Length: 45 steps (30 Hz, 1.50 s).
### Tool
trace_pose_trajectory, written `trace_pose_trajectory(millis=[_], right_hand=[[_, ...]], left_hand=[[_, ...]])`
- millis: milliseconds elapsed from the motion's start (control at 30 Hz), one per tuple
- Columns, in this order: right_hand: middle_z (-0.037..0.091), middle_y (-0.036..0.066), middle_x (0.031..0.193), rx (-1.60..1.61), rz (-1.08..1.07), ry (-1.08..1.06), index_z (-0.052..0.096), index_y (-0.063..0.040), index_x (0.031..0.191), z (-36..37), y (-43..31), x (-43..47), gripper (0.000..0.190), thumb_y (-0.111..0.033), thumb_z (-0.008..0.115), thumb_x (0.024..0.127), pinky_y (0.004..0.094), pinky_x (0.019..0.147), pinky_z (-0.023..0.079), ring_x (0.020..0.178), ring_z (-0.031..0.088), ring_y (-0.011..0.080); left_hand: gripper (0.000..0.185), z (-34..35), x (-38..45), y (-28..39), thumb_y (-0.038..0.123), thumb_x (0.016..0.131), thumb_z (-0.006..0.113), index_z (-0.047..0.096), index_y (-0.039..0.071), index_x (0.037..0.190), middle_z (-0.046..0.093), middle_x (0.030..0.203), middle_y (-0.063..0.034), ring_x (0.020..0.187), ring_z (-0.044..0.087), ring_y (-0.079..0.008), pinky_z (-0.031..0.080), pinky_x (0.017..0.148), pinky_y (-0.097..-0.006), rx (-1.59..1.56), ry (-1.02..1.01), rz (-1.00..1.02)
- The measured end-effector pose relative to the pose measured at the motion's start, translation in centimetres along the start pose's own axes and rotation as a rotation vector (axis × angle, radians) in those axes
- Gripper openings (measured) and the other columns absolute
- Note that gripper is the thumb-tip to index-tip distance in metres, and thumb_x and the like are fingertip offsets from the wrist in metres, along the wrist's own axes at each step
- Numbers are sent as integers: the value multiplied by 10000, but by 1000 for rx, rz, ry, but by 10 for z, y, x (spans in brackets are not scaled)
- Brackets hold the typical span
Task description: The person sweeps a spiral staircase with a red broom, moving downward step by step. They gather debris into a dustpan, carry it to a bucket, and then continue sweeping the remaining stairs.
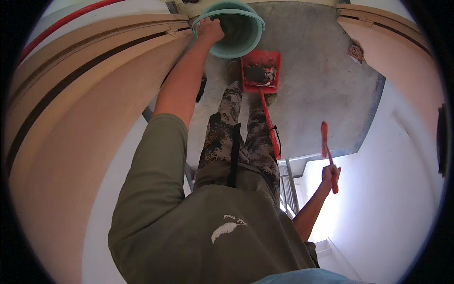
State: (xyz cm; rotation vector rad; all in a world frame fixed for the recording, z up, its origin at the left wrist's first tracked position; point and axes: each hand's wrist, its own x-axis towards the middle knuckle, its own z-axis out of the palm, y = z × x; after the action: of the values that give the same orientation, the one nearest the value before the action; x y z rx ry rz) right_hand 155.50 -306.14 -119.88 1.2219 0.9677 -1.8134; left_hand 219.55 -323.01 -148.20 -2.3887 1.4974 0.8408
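Observation:
My left hand grips the rim of a pale green plastic bucket, which is tilted so that its open mouth faces me. The inside looks dark and its contents are hard to make out. In front of my feet lies a red plastic dustpan holding grey dirt and crumpled scraps. Its red handle points back along my leg and has a black cord loop near the end. Out to the right, my right hand is closed around the handle of a red brush, held clear of the floor.
A broken piece of red brick lies by the right wall edge on the grey concrete floor. Tan door-frame panels rise close on the left. Metal railings show behind me, beside a white wall.

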Motion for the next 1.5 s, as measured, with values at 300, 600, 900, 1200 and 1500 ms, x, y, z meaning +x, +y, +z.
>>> trace_pose_trajectory(millis=[300, 600, 900, 1200, 1500], right_hand=[[419, -24, 638, -1236, 287, -199, 542, 14, 1003, -41, 41, 9, 297, -278, 489, 1028, 204, 453, 407, 446, 415, 65], [415, -53, 626, -1313, 308, 188, 566, -31, 1098, -95, 28, -5, 303, -315, 478, 1042, 210, 360, 298, 414, 341, 44], [403, -72, 588, -1704, 284, 265, 533, -102, 1024, -94, 43, 2, 253, -352, 557, 1001, 226, 347, 329, 393, 346, 51], [414, -66, 582, -1697, 311, 248, 544, -103, 1015, -96, 24, 13, 277, -373, 594, 978, 245, 364, 344, 408, 374, 65], [396, -65, 582, -1755, 301, 311, 526, -96, 1024, -105, 37, 8, 284, -376, 555, 997, 257, 381, 364, 419, 379, 74]], left_hand=[[698, 72, 56, -22, 170, 691, 697, 506, 87, 1357, 566, 1283, -163, 1242, 496, -365, 365, 1080, -440, 55, 568, -45], [391, 36, 61, 6, 292, 776, 672, 668, 75, 1100, 670, 947, -188, 1089, 593, -406, 469, 929, -512, -136, -117, 94], [364, 75, -11, 11, 355, 830, 629, 747, 79, 1035, 695, 1058, -184, 985, 665, -371, 543, 846, -480, 17, -244, 110], [333, 69, -58, -46, 265, 816, 579, 729, 43, 1014, 676, 1098, -196, 1042, 633, -392, 530, 859, -494, -175, -329, -86], [259, 100, -120, -111, 193, 795, 604, 743, 40, 949, 689, 1014, -231, 983, 649, -418, 526, 857, -491, -183, -376, -205]])
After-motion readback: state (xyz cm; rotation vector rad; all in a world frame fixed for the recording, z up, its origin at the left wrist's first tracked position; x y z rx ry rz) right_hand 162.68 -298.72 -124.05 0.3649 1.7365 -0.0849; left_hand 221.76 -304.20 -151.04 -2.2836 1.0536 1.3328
